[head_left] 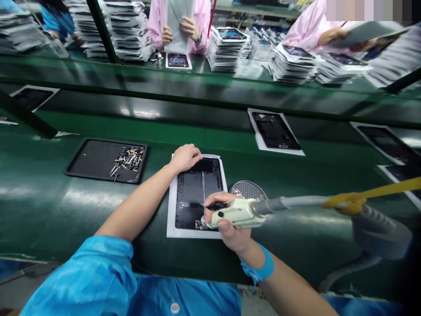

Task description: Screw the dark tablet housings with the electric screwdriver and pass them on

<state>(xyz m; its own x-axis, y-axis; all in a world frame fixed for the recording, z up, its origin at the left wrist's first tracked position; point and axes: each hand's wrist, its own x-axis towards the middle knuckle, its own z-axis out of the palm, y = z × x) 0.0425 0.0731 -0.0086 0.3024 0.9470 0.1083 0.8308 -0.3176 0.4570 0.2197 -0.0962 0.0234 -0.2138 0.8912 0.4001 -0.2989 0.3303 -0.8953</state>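
An open black tablet housing [192,188] lies on a white sheet [171,219] on the green bench in front of me. My left hand [186,158] grips its far left corner, fingers bent over the top edge. In my right hand [230,224] is a pale green electric screwdriver [241,213] with a grey cable. Its nose points down at a small circuit board [199,225] along the housing's near edge; whether the tip touches is hidden by my fingers. Just beyond the screwdriver sits a round perforated metal dish [249,189].
To the left, a black tray [95,160] holds a heap of small parts [130,158]. More tablet housings [276,130] lie at the back and right. A yellow strap [388,189] ties the cable. Across the line, people in pink sleeves [200,17] handle sheets beside tall stacks [226,50].
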